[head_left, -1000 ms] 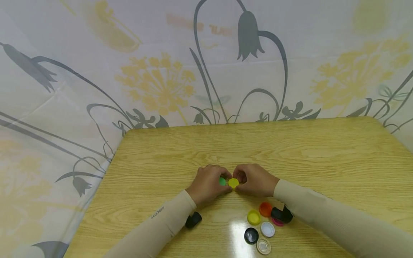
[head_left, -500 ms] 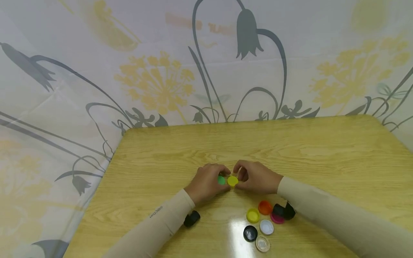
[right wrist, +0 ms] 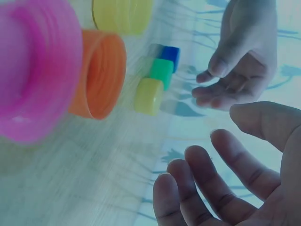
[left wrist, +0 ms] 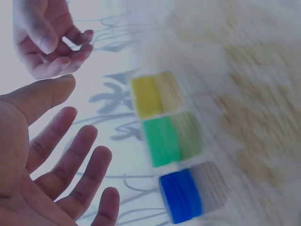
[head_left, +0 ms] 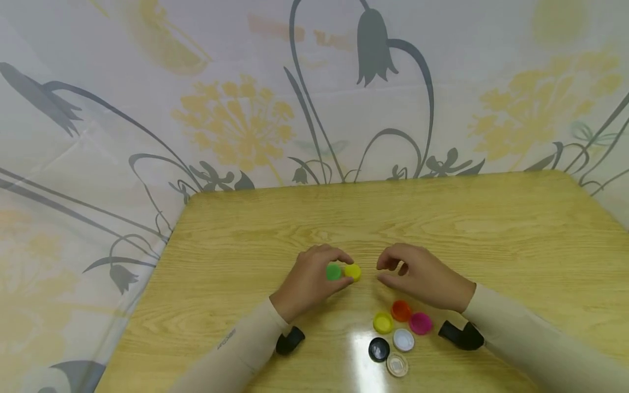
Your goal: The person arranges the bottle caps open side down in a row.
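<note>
Three bottle caps stand in a row on the table: a yellow cap (head_left: 352, 272), a green cap (head_left: 333, 272) and a blue cap (left wrist: 180, 196). The left hand hides the blue one in the head view. My left hand (head_left: 309, 278) is held around the near end of the row in the head view, thumb and fingers apart; in the left wrist view its fingers show loosely bent, with nothing between them. To the right of the yellow cap, my right hand (head_left: 425, 275) hovers with relaxed fingers and nothing in it.
Nearer the person lie more caps: an orange cap (head_left: 401, 311), a pink cap (head_left: 421, 323), another yellow cap (head_left: 383, 323), a white cap (head_left: 403, 339), a black cap (head_left: 379, 349) and a beige cap (head_left: 397, 364). Behind the wooden table (head_left: 275, 218) hangs a flowered cloth (head_left: 314, 109).
The right hand has drawn off to the right from the yellow cap, uncovering the pink one. The left hand's thumb and fingers have spread a little wider; the yellow cap stays beside the green.
</note>
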A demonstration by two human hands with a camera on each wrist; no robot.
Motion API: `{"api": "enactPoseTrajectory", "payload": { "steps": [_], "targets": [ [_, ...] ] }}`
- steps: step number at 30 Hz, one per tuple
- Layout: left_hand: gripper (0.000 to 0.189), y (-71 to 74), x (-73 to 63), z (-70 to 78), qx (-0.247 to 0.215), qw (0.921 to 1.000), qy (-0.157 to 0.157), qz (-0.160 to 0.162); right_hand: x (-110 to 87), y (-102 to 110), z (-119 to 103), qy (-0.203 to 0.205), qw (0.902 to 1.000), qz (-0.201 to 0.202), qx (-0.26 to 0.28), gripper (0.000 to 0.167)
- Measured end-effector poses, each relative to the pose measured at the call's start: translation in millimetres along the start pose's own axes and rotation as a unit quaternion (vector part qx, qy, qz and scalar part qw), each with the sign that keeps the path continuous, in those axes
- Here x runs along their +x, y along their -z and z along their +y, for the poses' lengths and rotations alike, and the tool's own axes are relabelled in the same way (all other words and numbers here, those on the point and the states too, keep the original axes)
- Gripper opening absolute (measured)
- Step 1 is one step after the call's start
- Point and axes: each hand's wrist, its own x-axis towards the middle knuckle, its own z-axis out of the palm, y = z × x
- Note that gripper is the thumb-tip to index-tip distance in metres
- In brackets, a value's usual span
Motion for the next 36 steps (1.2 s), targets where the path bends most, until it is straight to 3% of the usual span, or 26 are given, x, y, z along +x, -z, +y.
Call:
{"api": "enactPoseTrajectory", "payload": {
  "steps": [7,12,20,24,31,36],
  "targets": [
    [0.024,-0.3,-5.1,12.3,-0.061,0.9978,-0.011,-0.023,-20.5,-4.0,1.9,0.033,0.9993,0.015,-0.003,0.009],
    [0.023,-5.3,-7.3,18.7,-0.072,0.9962,-0.018,-0.046,-28.9,-2.3,5.9,0.047,0.9989,0.002,-0.005,0.009],
    [0.022,-16.6,-5.8,27.0,-0.05,0.9951,-0.031,-0.08,-36.7,4.8,19.1,0.05,0.9972,-0.054,-0.014,0.018],
    [0.022,-21.3,-2.3,32.4,-0.035,0.9941,-0.033,-0.097,-36.8,5.5,23.6,0.044,0.9966,-0.065,-0.023,0.021],
    [0.021,-32.4,4.4,42.7,0.02,0.992,-0.042,-0.117,-36.2,2.3,28.8,0.033,0.995,-0.094,0.006,0.032],
    [0.023,-39.8,9.1,48.0,0.039,0.9904,-0.04,-0.126,-38.4,0.5,32.9,0.038,0.9947,-0.093,0.024,0.029]
  ]
}}
